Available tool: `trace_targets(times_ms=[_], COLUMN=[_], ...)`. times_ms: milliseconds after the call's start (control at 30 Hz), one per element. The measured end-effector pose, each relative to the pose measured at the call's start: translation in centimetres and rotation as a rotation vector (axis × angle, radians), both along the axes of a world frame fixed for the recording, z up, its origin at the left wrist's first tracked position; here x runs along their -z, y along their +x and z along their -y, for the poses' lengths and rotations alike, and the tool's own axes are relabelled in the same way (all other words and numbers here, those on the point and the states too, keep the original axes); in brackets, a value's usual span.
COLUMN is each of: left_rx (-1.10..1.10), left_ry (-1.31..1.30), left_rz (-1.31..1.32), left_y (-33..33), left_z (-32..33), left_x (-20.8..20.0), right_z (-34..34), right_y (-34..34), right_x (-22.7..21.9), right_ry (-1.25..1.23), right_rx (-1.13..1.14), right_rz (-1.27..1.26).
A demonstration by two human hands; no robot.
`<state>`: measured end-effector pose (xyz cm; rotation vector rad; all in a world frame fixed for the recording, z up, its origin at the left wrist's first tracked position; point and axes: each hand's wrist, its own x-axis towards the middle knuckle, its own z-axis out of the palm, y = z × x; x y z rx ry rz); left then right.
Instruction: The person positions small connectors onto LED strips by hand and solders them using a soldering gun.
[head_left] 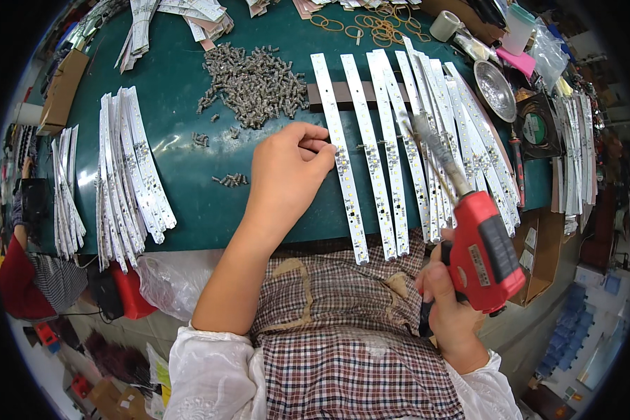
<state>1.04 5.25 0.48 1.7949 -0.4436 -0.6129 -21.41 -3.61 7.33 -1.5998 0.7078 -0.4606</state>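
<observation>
While right hand (pixel 453 315) tight around soldering gun (pixel 479 234), off counter (pixel 194 189) edge, left hand (pixel 285 171), fingertips together, beside LED strip (pixel 348 189) over counter's open middle.

Gun body (pixel 470 255) is plastic, strips (pixel 342 168) metal-like w/ sheen, tbl (pixel 185 185) glossy, apron (pixel 329 385) matt cloth.

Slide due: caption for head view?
Left hand at a white circuit strip, right hand holding a red-and-black gun-shaped tool, small grey parts heaped on the green tabletop.

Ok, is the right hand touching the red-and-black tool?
Touching. The head view shows the right hand closed around the handle of the red-and-black tool.
</observation>
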Motion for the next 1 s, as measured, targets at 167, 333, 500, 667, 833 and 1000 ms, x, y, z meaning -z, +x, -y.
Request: trace_targets(times_ms=[167,333,500,667,833,1000], left_rx=[-0.056,0.037,0.038,0.034,0.031,0.029], left_ry=[0.113,0.082,0.108,0.076,0.085,0.084], left_rz=[0.381,0.334,0.376,0.380,0.367,0.376], left_y=[-0.2,-0.1,-0.1,0.0,0.1,0.0], left_z=[0.0,0.0,-0.2,-0.2,-0.2,-0.1], left_x=[-1.3,-0.6,-0.5,-0.4,-0.4,-0.3], right_z=[0.0,0.2,-0.3,-0.2,-0.1,-0.4], right_y=[-0.9,-0.9,0.3,0.4,0.6,0.7], right_x=[2.1,4.0,3.0,3.5,3.6,3.4], right_ry=[-0.027,-0.106,0.044,0.000,-0.040,-0.042], right_rx=[-0.067,-0.150,-0.119,-0.152,-0.158,-0.118], right_rz=[-0.091,-0.082,-0.182,-0.214,-0.222,-0.206])
